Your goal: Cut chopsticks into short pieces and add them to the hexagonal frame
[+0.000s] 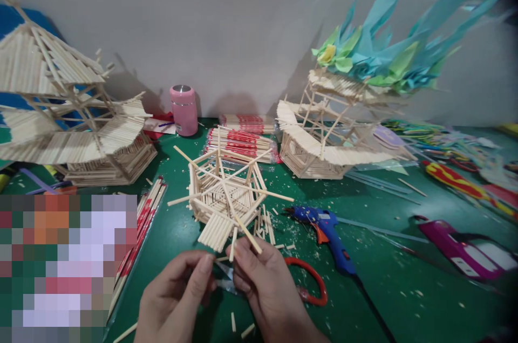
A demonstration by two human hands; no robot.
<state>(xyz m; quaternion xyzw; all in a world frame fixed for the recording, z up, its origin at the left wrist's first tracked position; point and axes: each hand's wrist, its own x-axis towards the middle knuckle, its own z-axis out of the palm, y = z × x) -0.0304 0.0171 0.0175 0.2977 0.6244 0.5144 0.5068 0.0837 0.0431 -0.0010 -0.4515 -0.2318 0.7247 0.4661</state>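
My right hand [263,278] pinches a short wooden stick [233,246] between thumb and fingers, at the near edge of a small six-sided stick frame [226,192]. My left hand [174,294] is closed, thumb against index finger; what it holds, if anything, is hidden. The frame stands on the green table, with long sticks crossing over its top and jutting outward. A panel of short sticks laid side by side [216,232] slopes out from its near side. Below my hands lie scissors with a red handle [324,283], partly covered by my right hand.
A blue glue gun [324,224] lies right of the frame. Larger stick pavilions stand at left [101,138] and right [315,149]. Behind are a pink flask [184,111] and bundled sticks [243,146]. A magenta device [453,248] lies far right; stick offcuts dot the table.
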